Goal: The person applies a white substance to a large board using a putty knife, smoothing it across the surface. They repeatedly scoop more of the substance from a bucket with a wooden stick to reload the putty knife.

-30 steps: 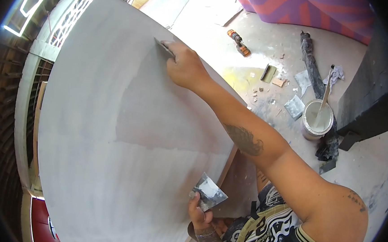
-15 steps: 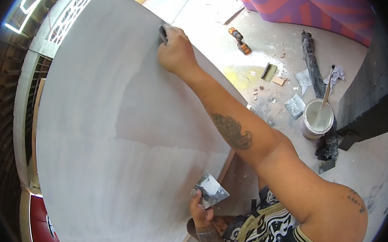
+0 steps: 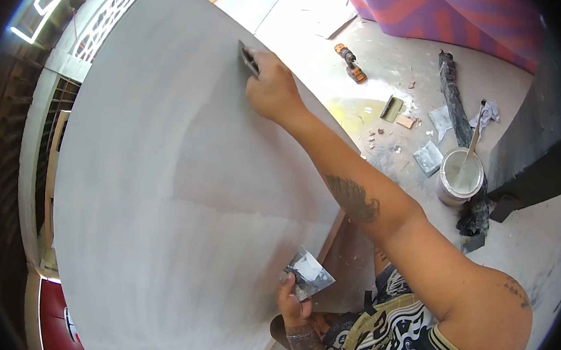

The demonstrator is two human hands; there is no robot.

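Note:
A large grey-white panel (image 3: pixel 131 185) fills the left and middle of the view, with a darker patch near its centre. My right hand (image 3: pixel 274 87) is closed on a dark flat scraper (image 3: pixel 248 59), whose blade lies at the panel's upper right edge. Lower down, my left hand (image 3: pixel 292 299) grips a square putty knife (image 3: pixel 308 272) with white paste on its blade, held close to the panel's lower right edge.
An open can (image 3: pixel 460 175) of white paste holds a stick. Around it lie a black plastic bundle (image 3: pixel 455 98), a grey plate (image 3: pixel 428 159), a cloth (image 3: pixel 488 112) and an orange drill (image 3: pixel 351 63). Purple-red fabric (image 3: pixel 438 8) hangs at the upper right.
My right hand with the scraper has moved a little right and down along the panel's edge, and the scraper's blade shows more. My left hand has barely moved.

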